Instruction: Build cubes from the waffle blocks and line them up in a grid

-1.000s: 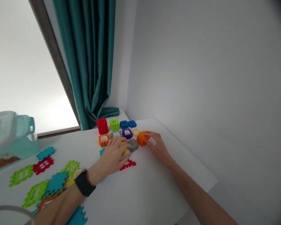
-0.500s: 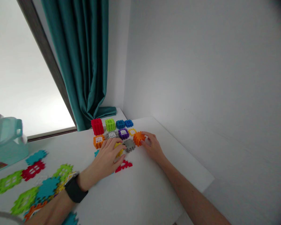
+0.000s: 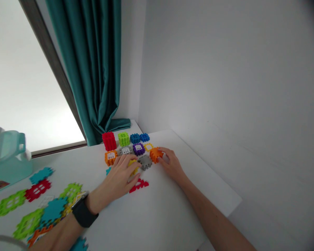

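My right hand has its fingers and thumb wrapped round the side of a stack of orange interlocking tiles standing on the table. My left hand, with a black watch on the wrist, curls over yellow interlocking tiles, partly hidden under its fingers. Between the hands lie grey interlocking tiles. A red toothed piece rests just below my left thumb. Behind my left hand are an orange stack with a white window piece, a grey one and a purple one.
Farther back stand red, green and blue stacks. Loose tiles, including a teal one, spread at the left. A teal plastic container stands at the far left. The wall borders the table's right side.
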The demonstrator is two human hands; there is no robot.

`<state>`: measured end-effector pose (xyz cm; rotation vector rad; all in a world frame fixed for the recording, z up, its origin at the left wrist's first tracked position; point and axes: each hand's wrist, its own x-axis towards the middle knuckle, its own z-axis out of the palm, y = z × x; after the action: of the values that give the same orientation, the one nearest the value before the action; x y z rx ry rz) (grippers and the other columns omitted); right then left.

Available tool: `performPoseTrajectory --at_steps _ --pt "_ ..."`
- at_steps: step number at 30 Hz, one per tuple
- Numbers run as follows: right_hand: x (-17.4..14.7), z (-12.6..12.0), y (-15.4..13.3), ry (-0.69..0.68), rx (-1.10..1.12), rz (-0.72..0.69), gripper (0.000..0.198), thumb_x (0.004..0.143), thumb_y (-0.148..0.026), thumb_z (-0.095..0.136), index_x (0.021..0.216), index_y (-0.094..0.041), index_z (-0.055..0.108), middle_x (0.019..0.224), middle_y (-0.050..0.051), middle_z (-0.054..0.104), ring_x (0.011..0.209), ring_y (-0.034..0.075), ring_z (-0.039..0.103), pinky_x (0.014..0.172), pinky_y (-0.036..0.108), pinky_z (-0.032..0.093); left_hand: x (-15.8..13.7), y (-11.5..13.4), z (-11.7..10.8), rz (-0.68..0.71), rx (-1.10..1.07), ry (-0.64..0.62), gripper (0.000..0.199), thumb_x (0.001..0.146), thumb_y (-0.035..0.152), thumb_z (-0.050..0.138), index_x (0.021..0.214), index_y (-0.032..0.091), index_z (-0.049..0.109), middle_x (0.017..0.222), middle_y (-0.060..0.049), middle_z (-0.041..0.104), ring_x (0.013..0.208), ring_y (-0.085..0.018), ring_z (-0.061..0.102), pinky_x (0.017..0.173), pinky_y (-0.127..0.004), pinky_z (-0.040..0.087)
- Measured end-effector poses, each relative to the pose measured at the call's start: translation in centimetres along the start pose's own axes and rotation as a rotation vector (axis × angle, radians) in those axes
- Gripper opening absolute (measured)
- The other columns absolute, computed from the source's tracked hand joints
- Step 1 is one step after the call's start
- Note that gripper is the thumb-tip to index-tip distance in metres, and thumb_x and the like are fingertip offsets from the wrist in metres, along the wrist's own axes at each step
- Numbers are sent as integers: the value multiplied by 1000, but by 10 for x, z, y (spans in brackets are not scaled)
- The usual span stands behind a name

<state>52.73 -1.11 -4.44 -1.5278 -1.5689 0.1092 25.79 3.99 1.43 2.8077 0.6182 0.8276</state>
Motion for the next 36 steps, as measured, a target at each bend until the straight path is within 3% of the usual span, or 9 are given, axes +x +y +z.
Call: performPoseTrajectory --at_steps 18,29,36 --pt "-3 1 1 11 -43 5 31 90 -29 59 120 -27 65 133 9 61 123 25 56 109 48 44 0 1 0 21 2 -10 20 90 23 59 109 22 64 122 -11 59 114 -30 54 99 -49 45" --pt "-14 -3 -28 72 -193 -296 25 95 -18 54 114 -27 68 129 9 64 120 24 56 104 47 47 5 9 -6 10 12 -57 20 88 22 63 108 22 64 124 -10 59 117 -30 53 99 -50 43" --pt "-17 4 -49 29 -203 -325 27 94 -17 53 112 -28 69 128 9 64 121 25 56 103 49 46 1 10 -26 37 89 -145 19 90 27 61 109 22 64 122 -10 60 116 -30 52 101 -52 42"
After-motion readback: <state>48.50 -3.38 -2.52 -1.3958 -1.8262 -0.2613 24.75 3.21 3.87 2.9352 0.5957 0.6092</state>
